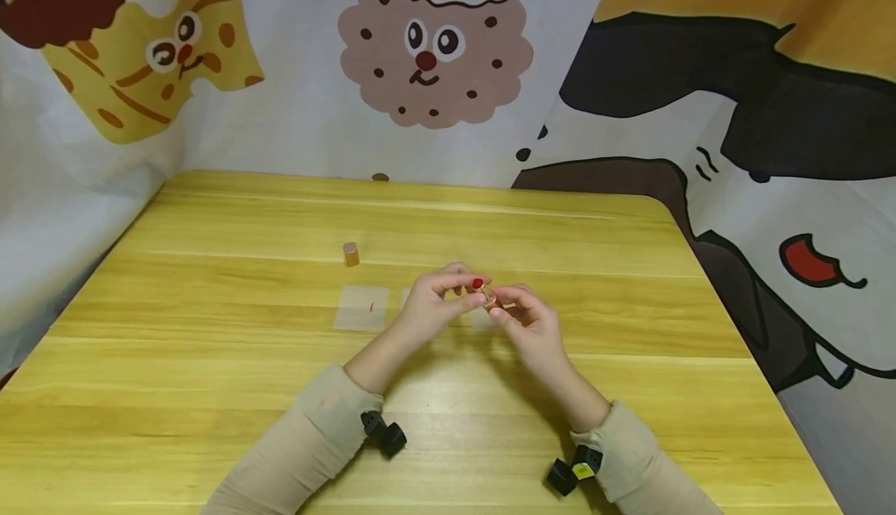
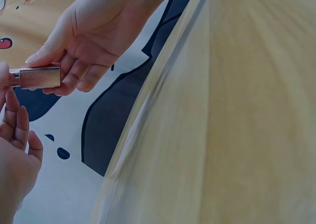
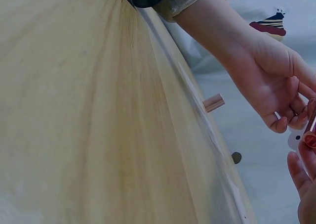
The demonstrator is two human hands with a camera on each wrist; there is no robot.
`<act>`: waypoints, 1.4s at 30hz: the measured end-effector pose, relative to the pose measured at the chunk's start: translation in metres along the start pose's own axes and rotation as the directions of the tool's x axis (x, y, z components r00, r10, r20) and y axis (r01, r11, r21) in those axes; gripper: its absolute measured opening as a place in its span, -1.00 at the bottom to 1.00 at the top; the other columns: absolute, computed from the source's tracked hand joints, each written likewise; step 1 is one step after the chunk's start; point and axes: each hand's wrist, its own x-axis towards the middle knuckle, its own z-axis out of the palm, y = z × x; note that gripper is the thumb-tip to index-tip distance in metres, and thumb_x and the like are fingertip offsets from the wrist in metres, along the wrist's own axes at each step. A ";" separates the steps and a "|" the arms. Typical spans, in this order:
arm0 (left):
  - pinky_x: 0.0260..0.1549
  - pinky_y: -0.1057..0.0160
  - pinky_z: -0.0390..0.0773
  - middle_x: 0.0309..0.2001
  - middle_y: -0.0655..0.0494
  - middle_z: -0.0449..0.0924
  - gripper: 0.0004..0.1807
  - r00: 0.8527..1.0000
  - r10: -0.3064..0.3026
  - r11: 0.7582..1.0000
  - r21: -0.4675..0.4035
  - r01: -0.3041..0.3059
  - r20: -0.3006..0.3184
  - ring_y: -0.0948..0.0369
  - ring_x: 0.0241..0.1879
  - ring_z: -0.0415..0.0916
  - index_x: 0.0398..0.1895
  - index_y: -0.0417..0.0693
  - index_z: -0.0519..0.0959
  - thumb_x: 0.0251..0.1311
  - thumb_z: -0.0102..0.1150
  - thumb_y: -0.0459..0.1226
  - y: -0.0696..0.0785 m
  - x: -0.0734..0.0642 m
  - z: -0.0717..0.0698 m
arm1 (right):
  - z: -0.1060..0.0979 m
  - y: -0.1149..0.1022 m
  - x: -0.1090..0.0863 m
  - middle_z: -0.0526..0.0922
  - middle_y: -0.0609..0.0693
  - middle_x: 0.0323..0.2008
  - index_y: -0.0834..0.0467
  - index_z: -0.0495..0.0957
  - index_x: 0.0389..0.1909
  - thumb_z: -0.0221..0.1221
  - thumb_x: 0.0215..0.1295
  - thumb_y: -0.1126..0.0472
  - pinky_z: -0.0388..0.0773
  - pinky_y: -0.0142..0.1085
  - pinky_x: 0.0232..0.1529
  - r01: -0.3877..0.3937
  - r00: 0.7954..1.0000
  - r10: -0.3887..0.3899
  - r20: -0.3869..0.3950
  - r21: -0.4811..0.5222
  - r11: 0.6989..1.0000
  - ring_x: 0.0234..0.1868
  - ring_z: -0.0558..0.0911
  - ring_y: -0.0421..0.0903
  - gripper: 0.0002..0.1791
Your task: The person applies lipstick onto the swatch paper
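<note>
A lipstick tube (image 1: 494,304) is held in the air, near the middle of the head view. Behind hangs the printed curtain (image 1: 294,110); before it is the wooden table (image 1: 175,390). The two hands are together: the right hand (image 1: 530,324) grips the tube's base, the left hand (image 1: 430,305) pinches its other end, where fingers partly hide what seems a red tip. On the table lies a pale paper square (image 1: 355,309); farther back stands a copper cap (image 1: 351,254). The paper carries one short red line (image 1: 372,307).
</note>
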 end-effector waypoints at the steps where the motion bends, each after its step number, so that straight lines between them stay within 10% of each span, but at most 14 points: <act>1: -0.28 0.14 0.37 -0.34 -0.05 0.58 -0.76 1.000 0.002 1.000 -0.001 -0.002 -0.002 0.24 -0.34 0.37 -0.15 -0.45 0.62 0.07 0.25 -0.58 0.000 0.000 0.000 | 0.000 0.000 0.000 0.62 -0.02 -0.22 0.48 0.54 -0.12 0.15 0.16 0.63 0.55 -0.38 -0.23 0.000 1.000 0.000 0.001 0.001 1.000 -0.18 0.58 -0.15 -0.75; 42: -0.36 0.29 0.27 -0.50 0.12 0.36 -0.90 0.997 -0.068 0.996 -0.061 0.065 -0.048 0.20 -0.39 0.27 -0.43 -0.18 0.59 0.06 0.36 -0.44 -0.027 -0.003 0.003 | 0.006 -0.015 0.002 0.62 -0.07 -0.24 0.54 0.52 -0.19 0.14 0.06 0.72 0.53 -0.35 -0.26 0.020 1.000 -0.019 0.018 -0.053 0.998 -0.20 0.56 -0.20 -0.74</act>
